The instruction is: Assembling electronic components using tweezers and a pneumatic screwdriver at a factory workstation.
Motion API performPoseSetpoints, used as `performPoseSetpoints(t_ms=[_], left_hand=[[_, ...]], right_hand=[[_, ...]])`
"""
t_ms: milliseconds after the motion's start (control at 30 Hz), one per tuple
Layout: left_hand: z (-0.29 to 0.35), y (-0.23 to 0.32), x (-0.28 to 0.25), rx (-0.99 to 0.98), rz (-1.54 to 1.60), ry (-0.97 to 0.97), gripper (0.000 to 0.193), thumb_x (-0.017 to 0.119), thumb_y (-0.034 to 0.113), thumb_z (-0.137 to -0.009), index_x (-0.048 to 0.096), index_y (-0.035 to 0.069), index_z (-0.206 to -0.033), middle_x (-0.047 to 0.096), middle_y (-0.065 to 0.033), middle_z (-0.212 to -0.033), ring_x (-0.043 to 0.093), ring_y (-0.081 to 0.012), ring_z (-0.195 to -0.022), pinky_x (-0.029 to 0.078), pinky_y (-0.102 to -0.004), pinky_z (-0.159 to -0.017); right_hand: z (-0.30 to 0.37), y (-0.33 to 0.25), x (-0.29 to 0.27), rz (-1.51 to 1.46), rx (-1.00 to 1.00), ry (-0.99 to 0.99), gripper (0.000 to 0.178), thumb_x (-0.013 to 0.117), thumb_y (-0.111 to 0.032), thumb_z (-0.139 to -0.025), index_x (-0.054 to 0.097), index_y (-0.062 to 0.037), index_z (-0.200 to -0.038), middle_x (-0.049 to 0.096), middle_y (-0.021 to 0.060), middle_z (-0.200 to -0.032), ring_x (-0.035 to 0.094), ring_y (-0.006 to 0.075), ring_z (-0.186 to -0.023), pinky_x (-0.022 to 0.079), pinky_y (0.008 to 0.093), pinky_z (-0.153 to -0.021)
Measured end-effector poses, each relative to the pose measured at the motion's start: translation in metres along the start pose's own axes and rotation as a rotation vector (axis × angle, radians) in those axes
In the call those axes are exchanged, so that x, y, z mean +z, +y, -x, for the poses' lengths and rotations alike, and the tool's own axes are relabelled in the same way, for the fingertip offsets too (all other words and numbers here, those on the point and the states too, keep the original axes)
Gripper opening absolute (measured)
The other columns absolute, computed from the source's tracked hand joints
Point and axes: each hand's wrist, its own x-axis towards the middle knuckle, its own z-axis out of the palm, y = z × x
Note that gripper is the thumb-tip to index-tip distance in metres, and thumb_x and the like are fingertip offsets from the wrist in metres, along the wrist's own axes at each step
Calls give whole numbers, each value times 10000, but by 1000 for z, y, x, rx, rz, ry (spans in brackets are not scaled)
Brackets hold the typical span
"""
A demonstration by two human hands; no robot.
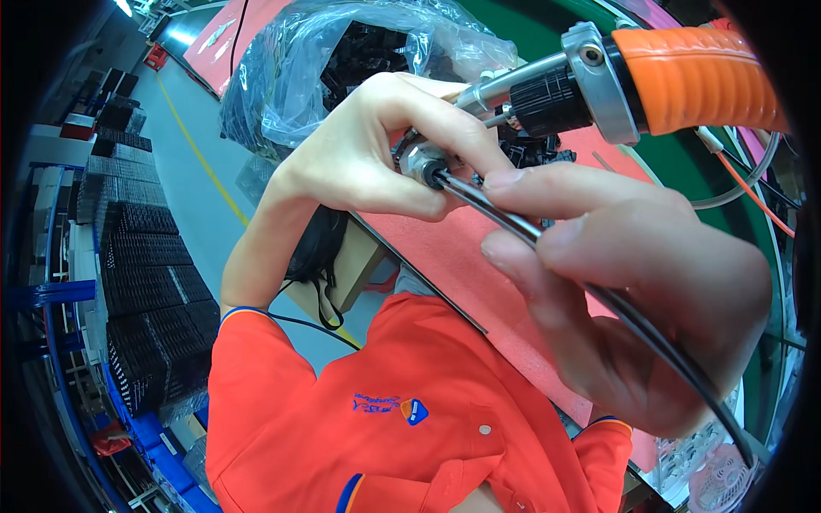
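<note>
My left hand (363, 145) curls around a metal fitting (419, 157) with hexagonal sides and a dark round mouth. Its thumb and index finger close about the part, and the other fingers are mostly hidden behind. Close to the camera, my right hand (658, 265) pinches a thin black cable (637, 318) between thumb and fingers. The cable's upper end meets the fitting's mouth; how deep it sits cannot be told. From the pinch, the cable runs down past my palm to the lower right.
An orange ribbed hose (701, 79) with a metal clamp and black collar juts in at upper right. Behind my left hand lies a clear plastic bag (286, 85) of black parts. A pink-red mat (445, 256) covers the bench. Stacked black trays (158, 299) stand at left.
</note>
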Motion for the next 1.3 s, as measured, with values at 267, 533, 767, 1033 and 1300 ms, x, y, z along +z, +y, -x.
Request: performPoseSetpoints(t_ms=[267, 533, 767, 1033, 1300], left_hand=[[-2, -4, 1, 84, -40, 10, 326, 630, 9, -586, 717, 11, -900, 635, -69, -803, 565, -150, -719, 444, -266, -639], [-5, -5, 3, 134, 21, 24, 338, 625, -8, -585, 720, 17, -908, 648, -70, -834, 575, -144, -739, 455, -260, -655], [-5, -4, 3, 92, 21, 17, 367, 613, -24, -581, 727, 25, -926, 656, -74, -854, 576, -133, -742, 457, -252, -655], [-6, -2, 3, 108, 24, 10, 388, 601, -28, -570, 729, 21, -932, 661, -82, -869, 575, -132, -736, 460, -253, -658], [-4, -6, 3, 126, -14, 13, 393, 610, -16, -567, 728, 22, -939, 654, -81, -846, 576, -139, -734, 462, -258, -661]], right_hand=[[1, 2, 8, -96, -22, 93, 277, 658, 219, -720, 556, 44, -908, 652, 238, -982, 685, 247, -889, 537, 274, -759], [10, 4, 16, -169, 8, 177, 334, 640, 238, -720, 562, 32, -971, 643, 253, -1006, 678, 270, -927, 541, 281, -771], [19, 8, 10, -219, 34, 196, 380, 622, 247, -729, 561, 20, -1027, 632, 267, -1037, 671, 294, -959, 546, 292, -786], [20, 13, 19, -316, -61, 413, 308, 639, 221, -745, 544, 15, -955, 638, 254, -1012, 677, 308, -932, 555, 316, -788], [16, 10, 22, -194, -21, 321, 291, 671, 200, -733, 524, 22, -909, 645, 251, -969, 686, 285, -873, 561, 310, -747]])
